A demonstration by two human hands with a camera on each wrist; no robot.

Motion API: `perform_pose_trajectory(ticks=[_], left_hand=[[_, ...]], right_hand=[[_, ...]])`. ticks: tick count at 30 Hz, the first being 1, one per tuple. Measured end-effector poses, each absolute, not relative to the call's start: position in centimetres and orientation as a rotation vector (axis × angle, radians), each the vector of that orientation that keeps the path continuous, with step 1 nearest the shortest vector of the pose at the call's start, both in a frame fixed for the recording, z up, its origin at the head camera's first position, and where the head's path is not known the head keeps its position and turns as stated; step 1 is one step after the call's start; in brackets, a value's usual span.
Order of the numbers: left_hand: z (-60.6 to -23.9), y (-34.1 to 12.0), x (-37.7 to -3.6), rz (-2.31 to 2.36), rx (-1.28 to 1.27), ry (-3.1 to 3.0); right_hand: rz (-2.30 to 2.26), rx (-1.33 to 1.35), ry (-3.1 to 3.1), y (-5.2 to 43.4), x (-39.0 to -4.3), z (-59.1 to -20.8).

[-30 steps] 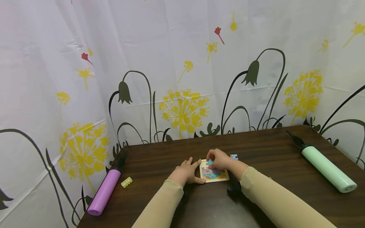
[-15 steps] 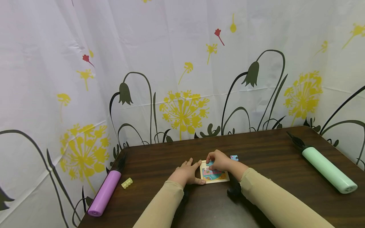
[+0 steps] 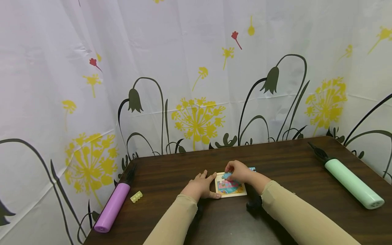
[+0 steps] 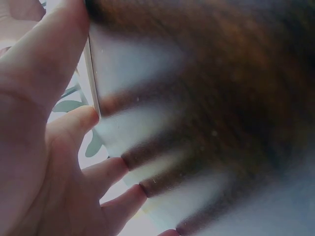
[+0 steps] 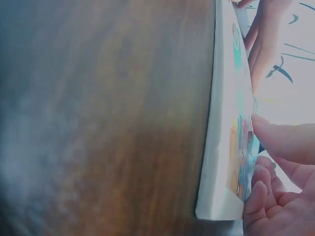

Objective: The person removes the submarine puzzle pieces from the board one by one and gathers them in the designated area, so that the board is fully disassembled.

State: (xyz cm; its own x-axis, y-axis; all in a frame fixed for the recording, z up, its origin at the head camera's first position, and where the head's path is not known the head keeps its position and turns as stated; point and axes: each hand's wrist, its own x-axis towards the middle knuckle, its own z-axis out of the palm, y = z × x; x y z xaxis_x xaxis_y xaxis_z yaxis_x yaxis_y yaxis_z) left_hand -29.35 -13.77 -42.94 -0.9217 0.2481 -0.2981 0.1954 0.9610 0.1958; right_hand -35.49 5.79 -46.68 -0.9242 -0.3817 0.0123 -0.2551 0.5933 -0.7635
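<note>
Looking down from the head view, the puzzle board (image 3: 230,186) lies mid-desk (image 3: 291,163). The left hand (image 3: 200,185) braces its left edge, fingers straight. The right hand (image 3: 240,172) pinches a blue puzzle piece (image 3: 227,175) over the board's far edge, hiding most of a loose piece (image 3: 252,168) behind it. A purple pump (image 3: 111,207) and yellow block (image 3: 136,196) lie well left; a green pump (image 3: 352,183) well right.

Left wrist view: spread fingers (image 4: 108,169) on the desk, thumb against the board's edge (image 4: 92,73).

Right wrist view: the board (image 5: 224,147) seen edge-on, fingertips (image 5: 261,187) on its printed face.
</note>
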Motion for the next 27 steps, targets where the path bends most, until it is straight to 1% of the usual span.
perform_pose_trajectory(ticks=[7, 13, 17, 22, 27], left_hand=[[-43.09, -13.77, -29.45, 0.24, 0.331, 2.789], [-43.24, -13.85, -29.57, 0.231, 0.332, 2.787], [-43.25, -13.88, -29.57, 0.247, 0.338, 2.786], [-43.21, -13.91, -29.51, 0.239, 0.342, 2.792], [-43.25, -13.88, -29.52, 0.225, 0.342, 2.797]], right_hand=[[-1.264, -0.556, 2.622, 5.91, -35.62, -46.88], [-1.193, -0.601, 2.653, 5.79, -35.49, -46.64], [-1.196, -0.585, 2.648, 5.68, -35.32, -46.47], [-1.289, -0.554, 2.619, 5.66, -35.39, -46.62], [-1.423, -0.596, 2.572, 6.14, -35.43, -46.8]])
